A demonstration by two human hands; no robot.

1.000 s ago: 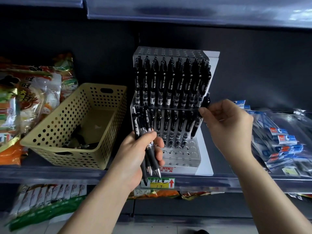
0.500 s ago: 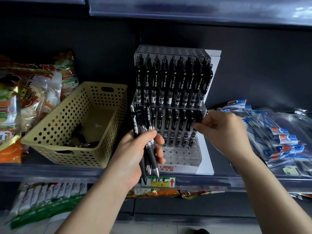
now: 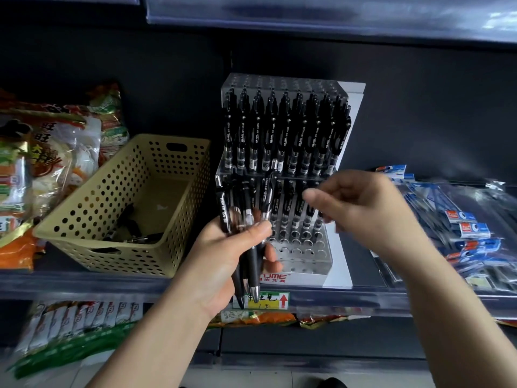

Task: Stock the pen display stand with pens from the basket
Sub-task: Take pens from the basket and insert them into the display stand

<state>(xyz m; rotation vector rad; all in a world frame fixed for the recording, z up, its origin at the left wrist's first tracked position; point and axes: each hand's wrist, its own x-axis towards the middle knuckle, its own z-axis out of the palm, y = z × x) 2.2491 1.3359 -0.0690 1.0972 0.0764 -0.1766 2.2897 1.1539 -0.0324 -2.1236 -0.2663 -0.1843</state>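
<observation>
On the base of the display stand [image 3: 305, 264], red letters ending in "UME" are seen, their beginning being hidden; beneath them "米文具" is printed in red. On the price tag [image 3: 265, 300] fixed to the shelf edge [image 3: 363, 299], handwritten characters are read as "中性笔", with what appears to be "1.5" below; a red upward arrow is printed on its white right end. On the snack bag [image 3: 56, 152] at the left, "旺旺" is printed in black, with a yellow "大" beneath. White print is carried along the barrels of the pens [image 3: 283, 135], too small to be read; the red and blue labels on the packets [image 3: 461, 225] at the right are blurred.
</observation>
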